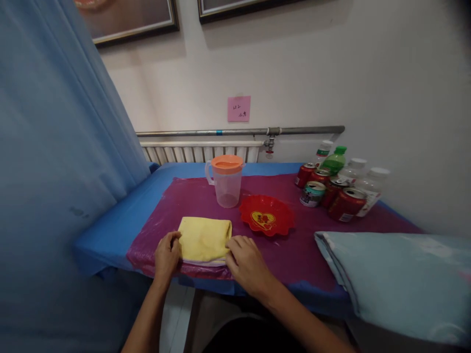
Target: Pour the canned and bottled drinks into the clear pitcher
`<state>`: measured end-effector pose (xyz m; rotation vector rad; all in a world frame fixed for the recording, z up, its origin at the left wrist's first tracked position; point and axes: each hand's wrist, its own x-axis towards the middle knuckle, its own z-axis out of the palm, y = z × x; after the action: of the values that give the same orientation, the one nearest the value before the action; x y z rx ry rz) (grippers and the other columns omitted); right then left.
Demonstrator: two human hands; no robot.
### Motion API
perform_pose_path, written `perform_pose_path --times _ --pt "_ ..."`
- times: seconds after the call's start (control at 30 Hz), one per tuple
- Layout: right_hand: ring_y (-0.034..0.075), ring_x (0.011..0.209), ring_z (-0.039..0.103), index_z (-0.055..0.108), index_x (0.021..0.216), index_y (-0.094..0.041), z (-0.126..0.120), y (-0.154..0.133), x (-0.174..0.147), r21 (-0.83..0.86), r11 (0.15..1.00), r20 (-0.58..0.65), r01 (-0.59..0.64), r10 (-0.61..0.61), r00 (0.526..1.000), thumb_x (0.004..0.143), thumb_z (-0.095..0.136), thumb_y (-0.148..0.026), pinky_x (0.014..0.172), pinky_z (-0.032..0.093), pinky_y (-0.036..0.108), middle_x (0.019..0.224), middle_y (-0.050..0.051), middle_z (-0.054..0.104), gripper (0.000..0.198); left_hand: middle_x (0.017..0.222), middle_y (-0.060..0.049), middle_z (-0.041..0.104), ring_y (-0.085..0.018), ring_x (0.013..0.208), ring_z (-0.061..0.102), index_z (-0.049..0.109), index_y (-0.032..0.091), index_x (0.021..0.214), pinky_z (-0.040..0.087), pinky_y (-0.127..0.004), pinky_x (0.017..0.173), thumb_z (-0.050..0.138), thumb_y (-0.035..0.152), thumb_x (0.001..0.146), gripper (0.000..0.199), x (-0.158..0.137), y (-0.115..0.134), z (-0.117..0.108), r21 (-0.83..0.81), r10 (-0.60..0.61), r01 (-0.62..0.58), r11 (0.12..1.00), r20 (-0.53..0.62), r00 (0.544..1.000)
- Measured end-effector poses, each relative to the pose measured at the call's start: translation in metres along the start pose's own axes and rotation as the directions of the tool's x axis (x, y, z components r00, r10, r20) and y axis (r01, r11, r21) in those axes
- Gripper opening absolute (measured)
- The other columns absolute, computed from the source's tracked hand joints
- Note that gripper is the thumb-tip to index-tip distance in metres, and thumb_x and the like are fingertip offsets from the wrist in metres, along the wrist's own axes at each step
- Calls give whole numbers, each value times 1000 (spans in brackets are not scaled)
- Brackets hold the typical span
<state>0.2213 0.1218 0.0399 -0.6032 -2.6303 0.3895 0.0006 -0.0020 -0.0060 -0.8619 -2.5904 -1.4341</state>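
A folded yellow towel [204, 239] lies flat near the front edge of the bed, with a pale layer showing along its near side. At its left edge, my left hand [167, 255] has its fingers curled in and pinched on the cloth. My right hand [246, 260] grips the near right corner with bent fingers; the fingertips are partly hidden. Just beyond the towel stands a clear plastic pitcher [227, 189] with an orange lid, its handle to the left. A red scalloped plate [283, 215] with a yellow heart print sits right of the towel.
Purple plastic sheeting [158, 220] covers part of the blue bed cover [106, 235]. Several drink cans [348, 205] and bottles [373, 182] crowd the back right. A folded light-blue blanket [401, 279] lies front right. A blue curtain [55, 147] hangs at left; a radiator [189, 153] runs behind.
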Motion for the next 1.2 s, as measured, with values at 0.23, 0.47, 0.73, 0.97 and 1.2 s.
perform_pose_path --times 0.23,0.47,0.73,0.97,1.2 --pt "19 93 56 58 89 -18 13 -2 3 67 998 96 16 -23 995 86 55 -8 82 40 30 99 6 62 11 100 -9 73 -23 97 66 67 20 91 50 -38 90 45 23 77 27 -1 -1 1 10 10 -10 1000 -8 1000" --pt "20 81 54 59 83 -18 18 1 -7 -104 990 -16 100 -102 995 86 58 -7 73 38 31 88 6 61 12 99 -9 74 -24 97 66 67 20 91 49 -39 91 44 23 76 27 -1 -2 1 5 10 -10 1000 -3 1000" --pt "19 77 53 58 82 -20 15 9 -14 -94 973 -120 209 -220 968 87 54 -6 72 36 33 85 3 62 16 94 -7 74 -23 91 67 67 22 86 51 -37 85 45 27 77 24 0 -3 3 -4 42 -42 999 -41 998" --pt "16 77 58 58 83 -20 4 17 -14 84 995 -39 62 -59 998 90 54 -11 68 40 27 86 2 62 12 91 -13 71 -27 88 64 63 18 92 49 -43 81 44 38 82 29 -10 19 -1 -7 158 -159 987 -94 983" --pt "17 79 62 59 91 -19 -9 21 49 -45 986 33 -161 163 986 95 45 -15 68 38 26 89 5 64 14 73 -4 60 -21 75 52 54 23 70 39 -38 72 64 32 81 16 -74 87 25 20 449 -453 891 100 888"
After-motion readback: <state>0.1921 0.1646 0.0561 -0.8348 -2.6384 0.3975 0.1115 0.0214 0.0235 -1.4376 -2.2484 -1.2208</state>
